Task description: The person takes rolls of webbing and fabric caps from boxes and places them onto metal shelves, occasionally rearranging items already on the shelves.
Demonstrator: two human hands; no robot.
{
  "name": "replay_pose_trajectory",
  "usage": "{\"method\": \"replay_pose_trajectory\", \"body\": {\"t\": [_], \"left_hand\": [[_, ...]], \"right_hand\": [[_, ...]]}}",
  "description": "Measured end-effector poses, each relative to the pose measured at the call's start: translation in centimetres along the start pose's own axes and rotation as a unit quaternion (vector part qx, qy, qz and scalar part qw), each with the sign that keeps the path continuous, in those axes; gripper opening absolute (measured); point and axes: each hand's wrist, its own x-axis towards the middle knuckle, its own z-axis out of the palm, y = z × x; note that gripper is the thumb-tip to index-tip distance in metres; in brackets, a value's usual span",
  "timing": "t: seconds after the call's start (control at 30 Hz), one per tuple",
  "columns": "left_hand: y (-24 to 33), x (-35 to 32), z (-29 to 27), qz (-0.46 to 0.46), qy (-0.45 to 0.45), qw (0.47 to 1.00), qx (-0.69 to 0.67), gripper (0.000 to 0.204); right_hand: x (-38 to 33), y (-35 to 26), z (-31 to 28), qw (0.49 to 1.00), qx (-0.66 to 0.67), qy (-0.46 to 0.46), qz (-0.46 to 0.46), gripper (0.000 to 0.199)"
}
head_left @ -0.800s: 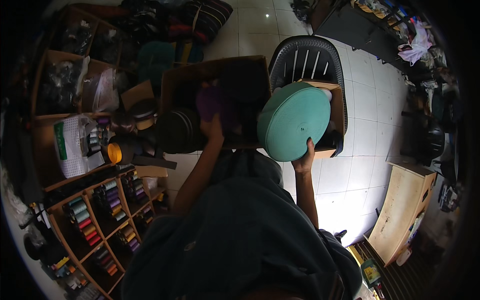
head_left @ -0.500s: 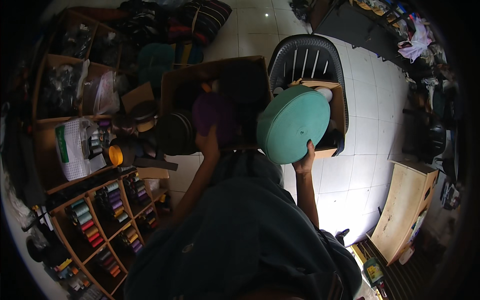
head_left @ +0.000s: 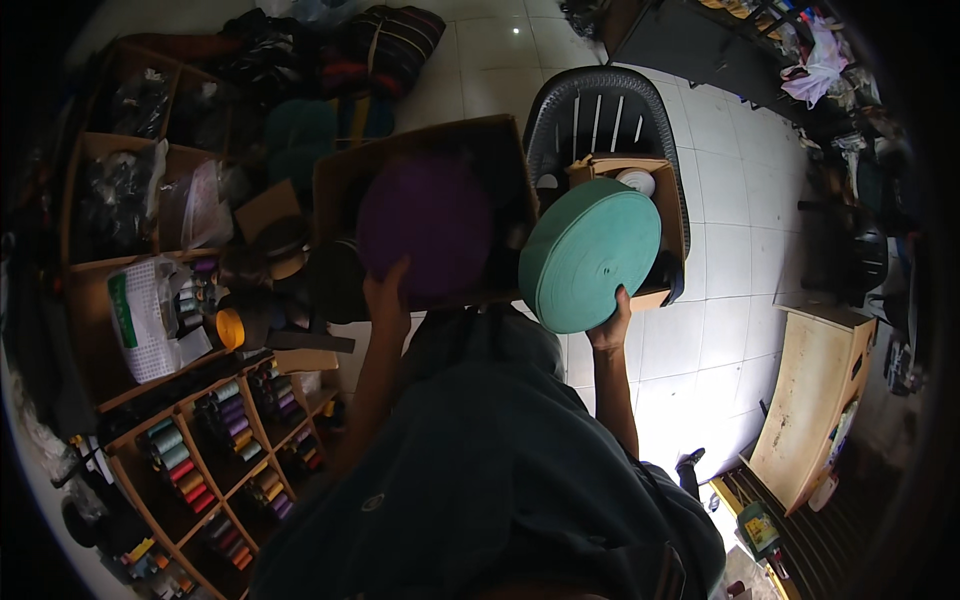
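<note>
My right hand (head_left: 608, 325) grips the lower edge of a big green roll of webbing (head_left: 592, 255), its thumb on the flat face. The roll is tilted and hides part of a small cardboard box (head_left: 672, 225). My left hand (head_left: 388, 298) is closed on the lower edge of a purple roll of webbing (head_left: 425, 228), which stands in front of the opening of a large cardboard box (head_left: 520, 165). The box's inside is dark, and a dark roll (head_left: 337, 280) shows at its lower left.
The small box rests on a black slatted chair (head_left: 610, 100), with a white roll (head_left: 637, 181) inside. At left, wooden shelves (head_left: 222, 482) hold several thread spools, and a yellow roll (head_left: 230, 328) lies above them. A wooden cabinet (head_left: 800, 395) stands at right. Striped bundles (head_left: 385, 50) lie at the back.
My left hand has raised the purple roll, which now shows larger and covers more of the large box. The green roll in my right hand has shifted only slightly downward.
</note>
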Motion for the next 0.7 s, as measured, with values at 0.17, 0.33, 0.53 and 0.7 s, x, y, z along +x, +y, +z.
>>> {"method": "replay_pose_trajectory", "body": {"t": [0.17,0.33,0.53,0.7], "left_hand": [[0.6,5.5,3.5,-0.045,-0.059,0.996,-0.044,0.06],[-3.9,14.3,4.8,-0.046,-0.17,0.982,-0.06,0.06],[-6.5,16.6,5.2,-0.123,-0.171,0.973,-0.091,0.048],[-7.8,17.1,3.2,-0.08,-0.122,0.986,0.082,0.051]], "right_hand": [[-0.3,0.0,-0.4,1.0,0.004,0.019,-0.006,0.072],[-1.0,-0.1,0.3,0.999,0.02,0.026,-0.004,0.075],[-2.3,-0.2,-0.3,0.998,0.017,0.042,-0.036,0.074],[-3.5,0.6,-1.7,0.998,0.03,0.044,-0.025,0.073]]}}
